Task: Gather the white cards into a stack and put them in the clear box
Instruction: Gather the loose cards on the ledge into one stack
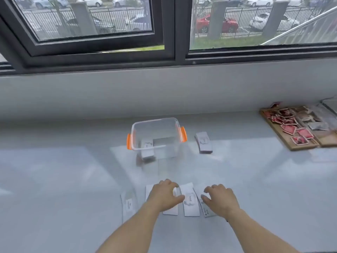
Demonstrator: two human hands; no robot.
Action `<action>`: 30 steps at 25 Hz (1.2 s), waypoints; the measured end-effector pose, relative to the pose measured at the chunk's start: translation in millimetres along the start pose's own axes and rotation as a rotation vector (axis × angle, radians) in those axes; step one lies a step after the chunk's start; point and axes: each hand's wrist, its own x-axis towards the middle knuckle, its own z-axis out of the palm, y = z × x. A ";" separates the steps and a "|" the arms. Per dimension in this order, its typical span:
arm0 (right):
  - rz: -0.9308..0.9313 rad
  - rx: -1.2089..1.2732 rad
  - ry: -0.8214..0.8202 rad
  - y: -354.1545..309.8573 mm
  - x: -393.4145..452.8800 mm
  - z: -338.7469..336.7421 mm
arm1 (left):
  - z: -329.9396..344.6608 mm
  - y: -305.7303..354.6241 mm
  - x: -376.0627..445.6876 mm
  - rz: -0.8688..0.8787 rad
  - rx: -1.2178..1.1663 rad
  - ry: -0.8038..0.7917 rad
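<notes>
Stretching across the whole view is the pale tabletop [63, 179], and it is holding everything. Sitting far off on the right is a wooden tray [291, 146] of red packets, not part of this job. Standing in the middle is the clear box [156, 123] with orange clips, and one small stack of cards [147, 149] is already lying inside it. Waiting just beside the box on its right is another stack [203, 142], not yet put in. Lying in a loose row near the person are the white cards [190, 201], well apart from the box.

The left hand [164, 195] is pressing down on one card, and the right hand [221, 199] is covering another. The fingers [209, 189] of both hands are spread and loose, touching cards but not gripping any.

So I think the job is partly done. The row needs gathering, and then both outside piles need to go in the box.
</notes>
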 end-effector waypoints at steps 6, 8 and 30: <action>0.088 -0.105 -0.092 10.1 -4.0 8.7 | 18.6 16.5 14.8 -0.010 0.222 -0.035; 0.131 -0.112 -0.087 9.2 -5.5 9.5 | 22.2 21.1 18.8 -0.008 0.247 -0.029; 0.282 0.735 -0.202 26.7 20.1 15.5 | 19.1 24.6 46.7 0.093 0.128 0.094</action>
